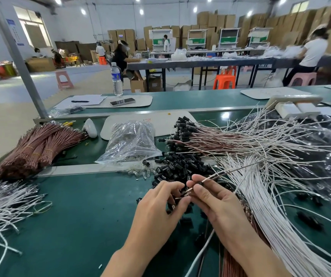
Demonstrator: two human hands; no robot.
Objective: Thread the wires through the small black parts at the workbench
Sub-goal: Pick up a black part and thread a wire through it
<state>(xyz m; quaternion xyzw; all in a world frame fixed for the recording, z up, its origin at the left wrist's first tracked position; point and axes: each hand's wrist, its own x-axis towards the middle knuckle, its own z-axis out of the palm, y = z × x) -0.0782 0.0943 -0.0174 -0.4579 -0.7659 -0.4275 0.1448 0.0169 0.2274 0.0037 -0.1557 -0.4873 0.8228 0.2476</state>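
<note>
On the green worktop (80, 216), the right hand (218, 202) pinches a wire (216, 177) near its metal tip. The left hand (160, 204) meets it, fingers curled on a small black part (177, 198) above the heap of loose black parts (176, 168). White wires (270, 196) fan out on the right and brown bundles (38, 144) lie on the left. Behind stand a water bottle (116, 80), long tables (200, 61) and stacked cardboard boxes (280, 23).

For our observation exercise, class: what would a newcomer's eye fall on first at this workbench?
Bottom centre, the right hand pinches a wire while the left hand touches the heap of black parts. White wires fan across the right side; brown wire bundles lie far left.
</note>
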